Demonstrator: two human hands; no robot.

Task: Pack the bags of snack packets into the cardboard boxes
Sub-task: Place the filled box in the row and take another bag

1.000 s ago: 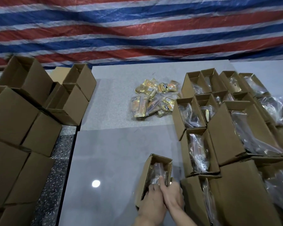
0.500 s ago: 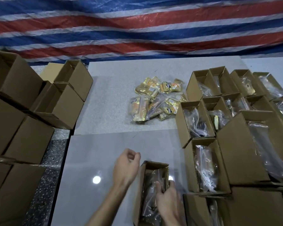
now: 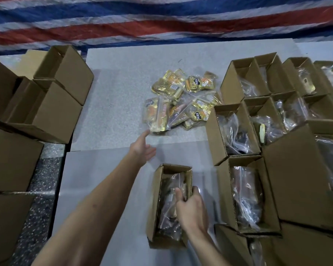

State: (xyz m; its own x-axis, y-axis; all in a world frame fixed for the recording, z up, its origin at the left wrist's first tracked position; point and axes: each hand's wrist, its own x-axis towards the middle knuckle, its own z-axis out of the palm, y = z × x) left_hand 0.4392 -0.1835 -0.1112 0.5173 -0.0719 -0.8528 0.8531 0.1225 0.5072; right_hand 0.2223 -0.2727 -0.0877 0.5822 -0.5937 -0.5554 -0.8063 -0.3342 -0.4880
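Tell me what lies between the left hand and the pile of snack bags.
Nothing: in the head view only bare grey tabletop separates the open left hand from the pile of snack bags.

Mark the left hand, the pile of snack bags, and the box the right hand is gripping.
left hand (image 3: 142,149), head view, on the open palm.
pile of snack bags (image 3: 181,101), head view, middle of the heap.
box (image 3: 154,206), head view, its left outer wall.

**Dim, soft light; blur and bending at the edges**

Wide-angle distortion is bowing the striped tarp (image 3: 161,20) and the outer cardboard boxes (image 3: 303,181). Motion blur is smearing the left hand (image 3: 142,148). The glossy grey table (image 3: 108,179) is giving faint sheen; box interiors are sitting in shadow.
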